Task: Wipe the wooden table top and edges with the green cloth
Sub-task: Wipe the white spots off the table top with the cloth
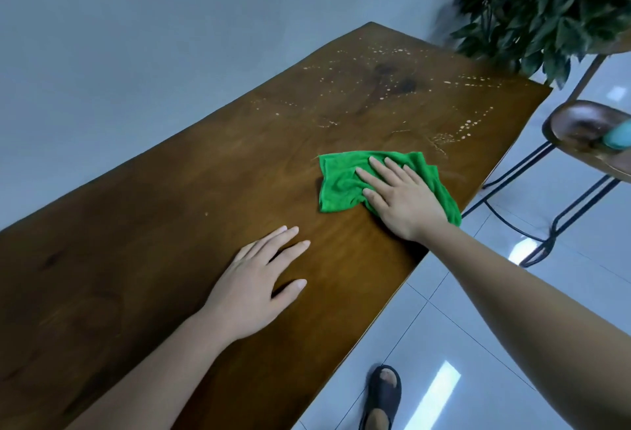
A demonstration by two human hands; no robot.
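Wooden counter (170, 224) beside grey wall. Right hand (399, 197) flat, fingers spread, pressing green cloth (341, 184) near right edge. Left hand (259, 279) flat, empty, likely bracing. Pale specks (471, 125) at far end not yet wiped.

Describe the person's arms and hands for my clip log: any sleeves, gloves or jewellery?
Both arms are bare up to the frame edge, with no sleeves in view. The left hand and right hand wear no gloves, and no rings, watch or bracelet show. Fingernails look short and unpainted.
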